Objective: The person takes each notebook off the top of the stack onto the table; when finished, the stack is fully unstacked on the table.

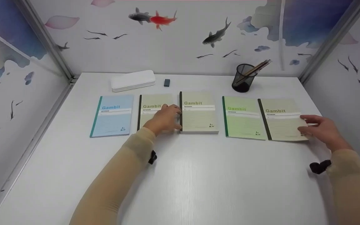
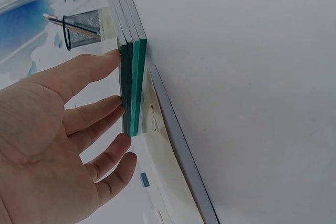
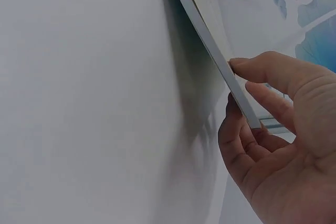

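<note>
Five spots in a row hold "Gambit" notebooks. In the middle lies a thick stack of notebooks (image 1: 200,120), with dark and green spines showing in the left wrist view. My left hand (image 1: 164,120) reaches over a beige notebook (image 1: 152,100) and touches the stack's spines with its fingertips, fingers loosely extended. At the far right, my right hand (image 1: 325,131) pinches the right edge of a beige notebook with a black spine (image 1: 281,126). The right wrist view shows the thumb above that notebook's edge (image 3: 210,48) and fingers beneath, this side raised off the table.
A blue notebook (image 1: 112,120) lies at the left, and a green notebook (image 1: 244,120) beside the right beige one. Behind the row are a white case (image 1: 133,81), a small dark blue eraser-like block (image 1: 167,82) and a black mesh cup (image 1: 242,82) with pencils. Printed walls enclose the table (image 1: 198,181).
</note>
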The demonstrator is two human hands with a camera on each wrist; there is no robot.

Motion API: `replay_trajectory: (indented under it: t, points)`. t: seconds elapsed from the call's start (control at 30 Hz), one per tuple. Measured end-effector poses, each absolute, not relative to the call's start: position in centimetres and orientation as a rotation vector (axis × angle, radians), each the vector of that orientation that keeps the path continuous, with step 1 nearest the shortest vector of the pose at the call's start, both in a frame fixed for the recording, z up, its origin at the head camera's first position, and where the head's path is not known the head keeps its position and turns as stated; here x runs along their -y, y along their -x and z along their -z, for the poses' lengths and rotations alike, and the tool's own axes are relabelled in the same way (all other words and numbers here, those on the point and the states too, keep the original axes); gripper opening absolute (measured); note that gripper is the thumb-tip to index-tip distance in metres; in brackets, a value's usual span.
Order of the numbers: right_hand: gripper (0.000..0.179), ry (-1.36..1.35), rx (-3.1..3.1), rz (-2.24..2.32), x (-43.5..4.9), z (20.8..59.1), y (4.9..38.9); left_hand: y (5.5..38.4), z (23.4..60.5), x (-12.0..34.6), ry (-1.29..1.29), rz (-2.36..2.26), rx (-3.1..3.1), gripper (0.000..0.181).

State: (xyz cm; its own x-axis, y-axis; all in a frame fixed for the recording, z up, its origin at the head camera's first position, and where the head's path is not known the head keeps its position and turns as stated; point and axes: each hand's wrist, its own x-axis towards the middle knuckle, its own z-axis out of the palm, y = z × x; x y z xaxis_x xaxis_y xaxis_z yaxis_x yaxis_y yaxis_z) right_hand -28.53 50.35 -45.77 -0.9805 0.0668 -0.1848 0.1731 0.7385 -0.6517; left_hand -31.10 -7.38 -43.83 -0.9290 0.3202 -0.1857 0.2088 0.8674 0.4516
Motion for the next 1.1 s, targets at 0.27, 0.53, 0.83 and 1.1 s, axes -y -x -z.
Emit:
replay_trajectory:
  t: [0.27, 0.53, 0.83, 1.1]
  points:
    - [0.074, -0.214, -2.799, 0.931, -49.9, 46.1, 29.0, 31.2, 44.2, 7.3, -0.36, -0.658, -2.776, 0.066]
    - [0.075, -0.21, -2.766, 0.815, -49.6, 45.8, 29.5, 31.1, 43.9, 7.3, -0.369, -0.626, -2.788, 0.065]
    - [0.069, -0.129, -2.81, 0.719, -49.0, 45.7, 29.8, 31.1, 43.9, 7.2, -0.389, -0.601, -2.788, 0.065]
    - [0.059, -0.059, -2.878, 0.888, -43.9, 46.0, 29.8, 31.1, 43.6, 7.2, -0.363, -0.62, -2.787, 0.065]
